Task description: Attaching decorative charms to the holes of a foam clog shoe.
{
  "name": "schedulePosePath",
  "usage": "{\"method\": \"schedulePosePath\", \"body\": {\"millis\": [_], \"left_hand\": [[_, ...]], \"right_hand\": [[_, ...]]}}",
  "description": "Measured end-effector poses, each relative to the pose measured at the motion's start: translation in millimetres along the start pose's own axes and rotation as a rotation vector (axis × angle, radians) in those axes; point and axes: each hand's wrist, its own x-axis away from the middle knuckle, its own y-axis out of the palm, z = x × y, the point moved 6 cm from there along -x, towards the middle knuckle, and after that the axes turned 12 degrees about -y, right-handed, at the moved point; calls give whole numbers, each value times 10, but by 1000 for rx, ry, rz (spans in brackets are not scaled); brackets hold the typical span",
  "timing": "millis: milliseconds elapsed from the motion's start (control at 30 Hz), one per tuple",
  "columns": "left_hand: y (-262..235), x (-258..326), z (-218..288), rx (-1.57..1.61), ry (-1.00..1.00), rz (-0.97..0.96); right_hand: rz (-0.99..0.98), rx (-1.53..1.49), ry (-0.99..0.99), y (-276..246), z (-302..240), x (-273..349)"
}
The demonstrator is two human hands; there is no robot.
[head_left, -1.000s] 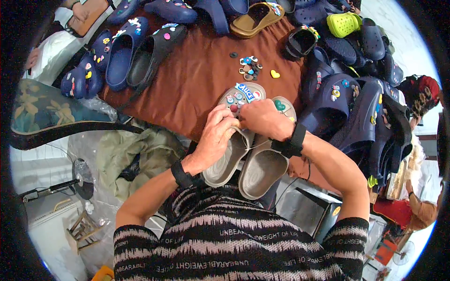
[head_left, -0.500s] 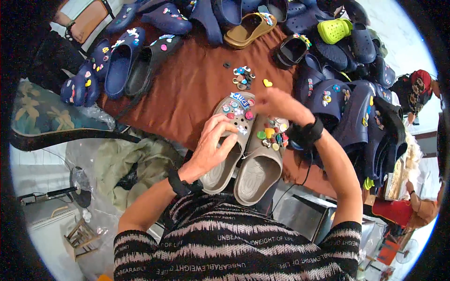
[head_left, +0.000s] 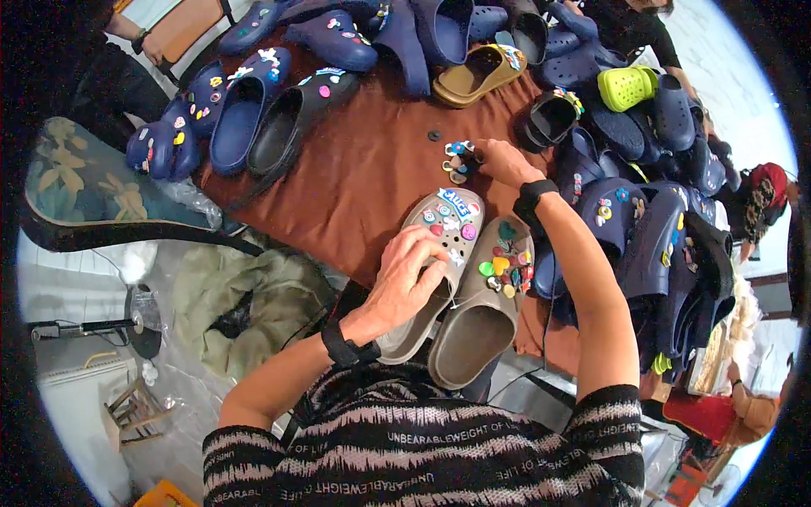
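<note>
Step in hand, prob: picking a charm for the grey clogs. L hand (head_left: 405,275) holds L clog (head_left: 448,239), fingers & thumb curled over its upper. R hand (head_left: 507,160) is at right edge of charm pile (head_left: 458,165), fingers bunched narrow; can't tell if a charm is pinched. Both clogs sit side by side, toes toward the worktop (head_left: 363,160), heels nr the person's body. R clog (head_left: 480,304) has a multicol. cluster of charms on its upper; L clog has charms too, w/ bare holes btwn.

Next move calls for a fine fingertip pinch on one charm, w/ L clog held steady.

Writing: blue charm (head_left: 456,201) at L clog's toe has bold white letters; shirt (head_left: 405,439) has rows of small pale lettering, partly upside down. No maker's mark made out on clogs.
</note>
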Motion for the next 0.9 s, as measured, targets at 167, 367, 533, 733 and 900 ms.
{"method": "schedulePosePath", "body": {"millis": [167,367,533,733,900], "left_hand": [[0,4,2,2,-17,-12],[12,8,5,0,-9,-6],[19,14,16,-19,1,-4],[9,5,33,-19,15,-9],[9,4,37,-24,8,-13]], "right_hand": [[57,-43,-6,-38,72,23],[54,-1160,261,-39,-15,438],[107,-1316,229,-75,-302,677],[81,-1225,302,-171,-537,835],[-20,-1007,18,-234,-937,835]]}}
